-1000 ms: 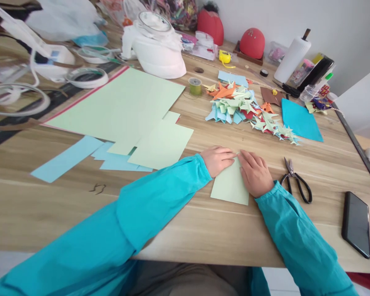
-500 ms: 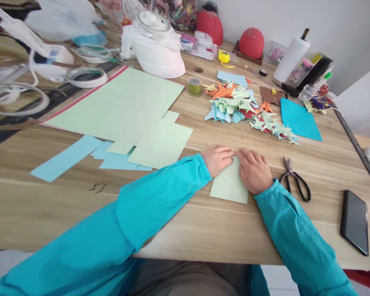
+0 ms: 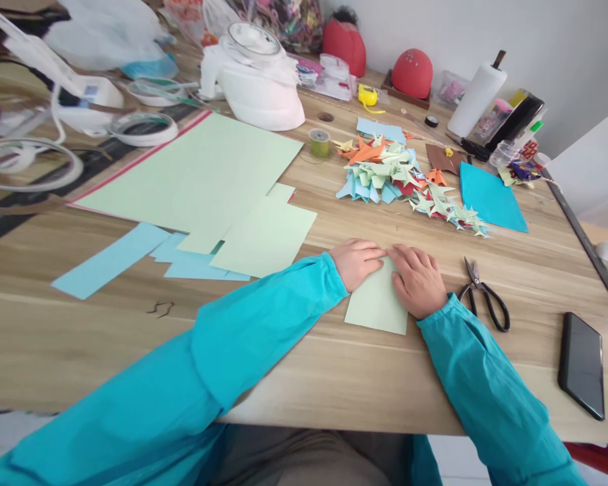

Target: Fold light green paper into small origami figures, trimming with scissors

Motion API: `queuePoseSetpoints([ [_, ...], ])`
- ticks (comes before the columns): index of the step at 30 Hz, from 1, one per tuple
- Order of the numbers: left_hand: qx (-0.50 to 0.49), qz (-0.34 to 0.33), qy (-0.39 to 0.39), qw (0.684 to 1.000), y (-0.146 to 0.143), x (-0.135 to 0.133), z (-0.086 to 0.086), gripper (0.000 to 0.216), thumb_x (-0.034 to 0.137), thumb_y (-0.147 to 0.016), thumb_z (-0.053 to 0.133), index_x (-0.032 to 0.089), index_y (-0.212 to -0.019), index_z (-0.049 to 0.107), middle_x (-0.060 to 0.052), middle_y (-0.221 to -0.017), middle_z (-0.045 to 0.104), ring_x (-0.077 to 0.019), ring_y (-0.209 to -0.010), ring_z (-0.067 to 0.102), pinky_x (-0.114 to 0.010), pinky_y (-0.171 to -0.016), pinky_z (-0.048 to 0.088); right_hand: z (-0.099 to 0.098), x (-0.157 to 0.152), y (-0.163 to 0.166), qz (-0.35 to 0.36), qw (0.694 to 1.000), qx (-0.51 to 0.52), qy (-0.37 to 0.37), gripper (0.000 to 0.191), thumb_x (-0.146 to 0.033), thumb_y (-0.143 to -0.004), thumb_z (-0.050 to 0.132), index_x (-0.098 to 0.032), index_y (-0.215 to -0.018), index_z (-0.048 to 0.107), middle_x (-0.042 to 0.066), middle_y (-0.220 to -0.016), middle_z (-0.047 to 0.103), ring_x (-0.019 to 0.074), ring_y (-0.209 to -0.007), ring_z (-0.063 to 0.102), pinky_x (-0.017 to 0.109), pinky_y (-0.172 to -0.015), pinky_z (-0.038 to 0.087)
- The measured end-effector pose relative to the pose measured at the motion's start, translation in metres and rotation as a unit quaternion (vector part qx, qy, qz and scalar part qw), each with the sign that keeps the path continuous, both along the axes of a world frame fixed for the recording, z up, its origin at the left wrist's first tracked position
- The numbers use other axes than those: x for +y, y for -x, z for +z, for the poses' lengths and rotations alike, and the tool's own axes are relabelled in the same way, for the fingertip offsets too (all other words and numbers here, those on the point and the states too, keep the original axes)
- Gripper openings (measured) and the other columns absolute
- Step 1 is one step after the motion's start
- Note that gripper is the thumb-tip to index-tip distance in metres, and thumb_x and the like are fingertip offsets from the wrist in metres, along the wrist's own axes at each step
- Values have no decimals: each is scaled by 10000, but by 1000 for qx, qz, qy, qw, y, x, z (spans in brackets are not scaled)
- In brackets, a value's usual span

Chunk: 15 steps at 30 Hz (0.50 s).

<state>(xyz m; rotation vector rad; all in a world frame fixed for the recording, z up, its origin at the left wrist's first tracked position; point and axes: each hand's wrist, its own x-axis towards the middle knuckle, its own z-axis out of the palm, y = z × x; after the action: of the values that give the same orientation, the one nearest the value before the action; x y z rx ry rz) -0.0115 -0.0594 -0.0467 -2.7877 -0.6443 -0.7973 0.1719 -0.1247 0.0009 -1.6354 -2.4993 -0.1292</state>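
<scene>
A pale green sheet of paper [image 3: 375,307] lies on the wooden table in front of me, its near part showing below my hands. My left hand [image 3: 357,263] rests on its far left corner, fingers stretched out flat and pointing right. Across the far right part lies my right hand [image 3: 418,278], its fingers extended and slightly apart. The fingertips of both hands nearly meet at the paper's far edge, which they cover; whether it is folded there I cannot tell. Black-handled scissors [image 3: 479,287] lie just right of my right hand.
Green sheets [image 3: 197,169] and blue paper strips [image 3: 110,260] lie at the left. Folded paper stars [image 3: 385,165] are heaped beyond my hands, near a thread spool [image 3: 319,142] and a turquoise sheet [image 3: 492,196]. A phone [image 3: 581,364] lies at the right. Wires and tape rolls [image 3: 142,128] crowd the far left.
The view has shifted very slightly. Both hands stay pressed on the green paper in nearly the same place.
</scene>
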Motion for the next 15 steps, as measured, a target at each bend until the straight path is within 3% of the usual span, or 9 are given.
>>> queuePoseSetpoints([
  [15, -5, -8, 37, 999, 2, -5, 2, 305, 289, -876, 411, 154, -1001, 655, -69, -1110, 647, -223, -1054, 537, -383, -865, 462, 1, 0, 1, 14, 1000, -11, -18, 415, -251, -884, 371, -190, -1285, 462, 68, -1308, 492, 247, -1146, 410, 394, -929, 318],
])
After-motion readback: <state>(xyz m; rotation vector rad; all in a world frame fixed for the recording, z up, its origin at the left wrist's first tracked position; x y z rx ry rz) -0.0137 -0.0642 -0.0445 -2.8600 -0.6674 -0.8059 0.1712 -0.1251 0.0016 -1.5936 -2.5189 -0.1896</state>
